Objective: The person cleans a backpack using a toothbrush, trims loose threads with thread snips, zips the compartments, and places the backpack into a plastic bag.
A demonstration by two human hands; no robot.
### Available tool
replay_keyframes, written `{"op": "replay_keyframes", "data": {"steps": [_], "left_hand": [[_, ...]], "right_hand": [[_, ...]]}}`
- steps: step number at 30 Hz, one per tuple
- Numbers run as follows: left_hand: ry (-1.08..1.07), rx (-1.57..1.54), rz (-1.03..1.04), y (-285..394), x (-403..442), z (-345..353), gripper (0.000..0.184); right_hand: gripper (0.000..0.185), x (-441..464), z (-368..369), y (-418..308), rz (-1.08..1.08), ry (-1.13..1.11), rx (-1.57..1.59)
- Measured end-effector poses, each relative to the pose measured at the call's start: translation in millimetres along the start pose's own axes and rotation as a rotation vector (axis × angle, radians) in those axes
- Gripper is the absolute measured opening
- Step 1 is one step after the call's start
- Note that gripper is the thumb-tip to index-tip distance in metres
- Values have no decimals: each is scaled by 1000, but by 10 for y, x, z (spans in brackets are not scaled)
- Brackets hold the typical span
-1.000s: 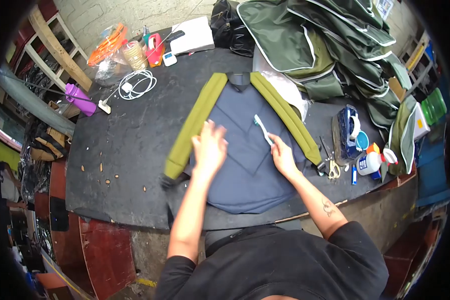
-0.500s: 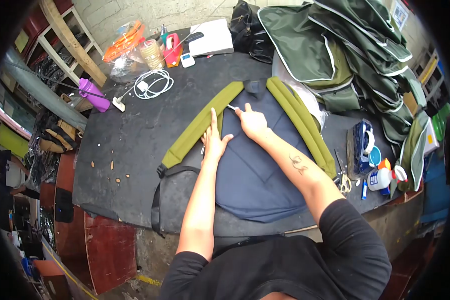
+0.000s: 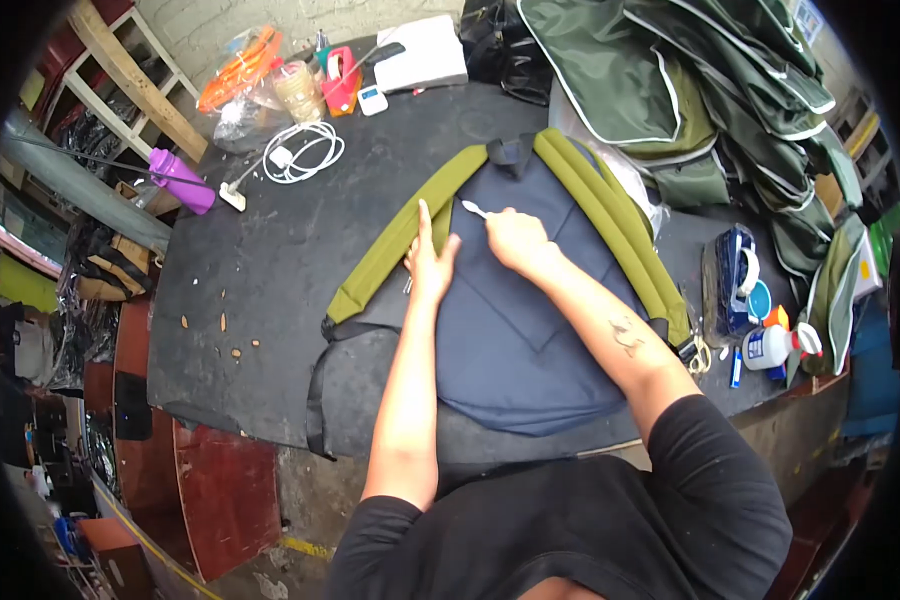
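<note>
A dark navy backpack [image 3: 530, 340] lies on the black table, its olive shoulder straps [image 3: 400, 245] upward. My left hand [image 3: 430, 268] rests on the left strap and the bag's edge, index finger and thumb stretched apart. A small metallic object [image 3: 407, 284] shows beside its outer edge; whether the lower fingers touch it is unclear. My right hand [image 3: 518, 240] is closed around a thin tool with a white head, resembling a toothbrush [image 3: 474, 209]. The tool's head points left, over the upper bag panel near the left strap.
Green bags with white piping [image 3: 660, 90] are piled at back right. A water jug [image 3: 732, 285], spray bottle [image 3: 770, 347] and scissors [image 3: 701, 355] sit to the right. A purple bottle [image 3: 180, 180], white cable [image 3: 303, 153] and tape dispenser [image 3: 341, 82] stand at back left.
My right hand has shifted slightly right and down with the white-headed tool, which now shows more of its length. The left hand keeps its place on the strap. The camera view has shifted slightly.
</note>
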State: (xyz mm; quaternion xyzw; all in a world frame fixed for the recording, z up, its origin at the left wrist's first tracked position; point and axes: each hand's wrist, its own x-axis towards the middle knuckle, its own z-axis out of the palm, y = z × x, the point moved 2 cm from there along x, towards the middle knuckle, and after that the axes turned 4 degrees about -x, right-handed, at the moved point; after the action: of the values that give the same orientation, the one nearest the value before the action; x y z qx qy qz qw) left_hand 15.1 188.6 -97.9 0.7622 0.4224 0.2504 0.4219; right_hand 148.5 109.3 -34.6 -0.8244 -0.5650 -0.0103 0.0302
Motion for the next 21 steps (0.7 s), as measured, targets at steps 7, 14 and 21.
{"op": "replay_keyframes", "data": {"steps": [7,14,21], "left_hand": [[-142,-833,80,-99,101,-77,84],[-162,-779,115,-99,148,-84,87],[-179,-572,64,78,-220,-340,67]], "right_hand": [[26,-859,-249,-180,-82,-32,213],[25,-692,-102,-437,-74,-102,68],[31,-841,-312,-61,-34,-293,327]]}}
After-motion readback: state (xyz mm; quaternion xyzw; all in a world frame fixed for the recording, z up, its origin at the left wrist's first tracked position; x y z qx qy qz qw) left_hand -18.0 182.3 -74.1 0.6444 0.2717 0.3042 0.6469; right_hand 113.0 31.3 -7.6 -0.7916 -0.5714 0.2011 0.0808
